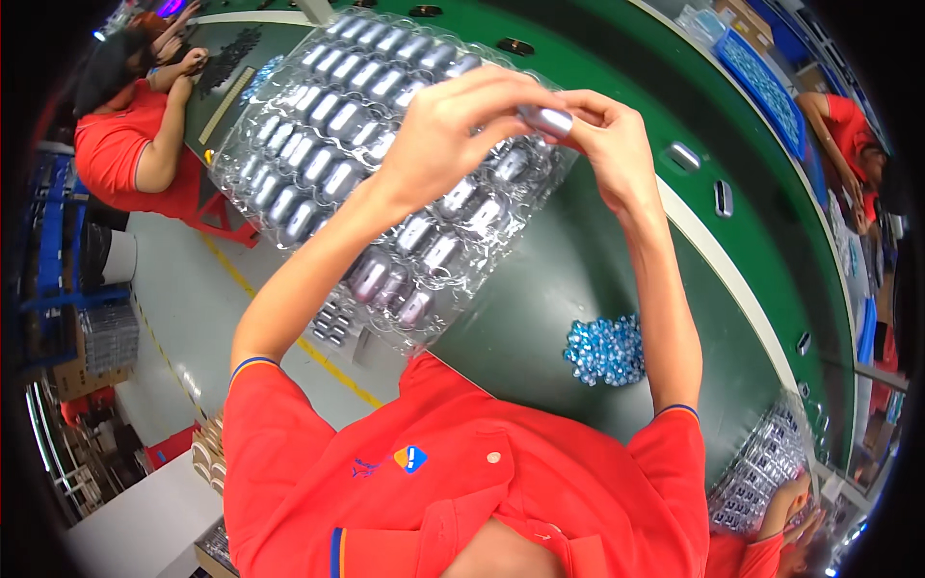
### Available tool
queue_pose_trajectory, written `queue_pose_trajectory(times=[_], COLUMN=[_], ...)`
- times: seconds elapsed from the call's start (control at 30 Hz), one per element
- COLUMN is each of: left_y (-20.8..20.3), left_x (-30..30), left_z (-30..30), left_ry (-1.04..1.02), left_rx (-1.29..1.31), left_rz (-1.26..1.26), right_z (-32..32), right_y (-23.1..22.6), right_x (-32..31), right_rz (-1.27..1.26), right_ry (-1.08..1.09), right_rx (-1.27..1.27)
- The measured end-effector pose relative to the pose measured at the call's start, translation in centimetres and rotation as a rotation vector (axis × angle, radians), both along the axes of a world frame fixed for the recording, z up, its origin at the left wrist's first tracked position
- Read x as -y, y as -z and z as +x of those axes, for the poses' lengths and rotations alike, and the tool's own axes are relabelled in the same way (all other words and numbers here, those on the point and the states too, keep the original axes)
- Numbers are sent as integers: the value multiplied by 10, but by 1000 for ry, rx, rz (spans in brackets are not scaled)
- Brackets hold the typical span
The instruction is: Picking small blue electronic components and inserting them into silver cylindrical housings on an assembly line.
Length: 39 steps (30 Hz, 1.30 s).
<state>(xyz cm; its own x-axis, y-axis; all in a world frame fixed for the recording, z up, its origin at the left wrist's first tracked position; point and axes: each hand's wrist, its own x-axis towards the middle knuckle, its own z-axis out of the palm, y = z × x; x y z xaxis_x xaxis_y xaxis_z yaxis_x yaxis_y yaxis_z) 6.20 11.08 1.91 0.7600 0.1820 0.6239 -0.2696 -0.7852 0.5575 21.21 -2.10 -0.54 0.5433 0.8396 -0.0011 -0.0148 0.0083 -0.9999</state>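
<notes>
A small glossy grey-purple oval casing (pixel 549 120) is held up between my two hands, above the far part of the table. My left hand (pixel 448 135) is closed, its fingertips pinching the casing's left end. From the other side, my right hand (pixel 617 149) grips the right end with thumb and bent fingers. Under my left forearm lies a clear plastic tray (pixel 462 313) with rows of similar casings in its pockets. A pile of shiny blue bead-like pieces (pixel 604 351) sits on the dark table beside my right forearm; what they are exactly cannot be told.
A green conveyor belt (pixel 771 260) with a pale edge curves past the table, carrying scattered casings (pixel 684 156). A person in red (pixel 130 154) works at the far left, others at the right. Another filled tray (pixel 761 472) lies at lower right. Blue shelving (pixel 63 250) stands left.
</notes>
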Motion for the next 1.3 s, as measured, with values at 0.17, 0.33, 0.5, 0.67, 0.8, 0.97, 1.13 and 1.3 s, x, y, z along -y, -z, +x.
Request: queue_pose_trajectory(times=[0.17,0.33,0.5,0.67,0.8,0.97,1.13,1.3], left_y=[-3,-6,-8,-10,-5,-5,-5,-18], left_x=[2,2,-22,-35,-42,-44,-46,-36], left_z=[0,-5,-14,-23,-24,-33,-40,-39], left_ry=[-6,-17,-132,-223,-264,-242,-240,-149], left_rx=[50,76,-52,-141,-171,-155,-149,-127], left_rz=[73,95,-254,-402,-420,-403,-509,-708], right_z=[-1,-7,29,105,109,130,106,8], right_y=[-3,3,4,10,44,77,30,-28], right_x=[-7,-16,-41,-107,-167,-222,-156,-41], right_rz=[4,56,-14,-641,-870,-867,-235,259], right_ry=[37,65,-57,65,110,131,-25,-69], right_rx=[169,163,140,629,757,999,634,335])
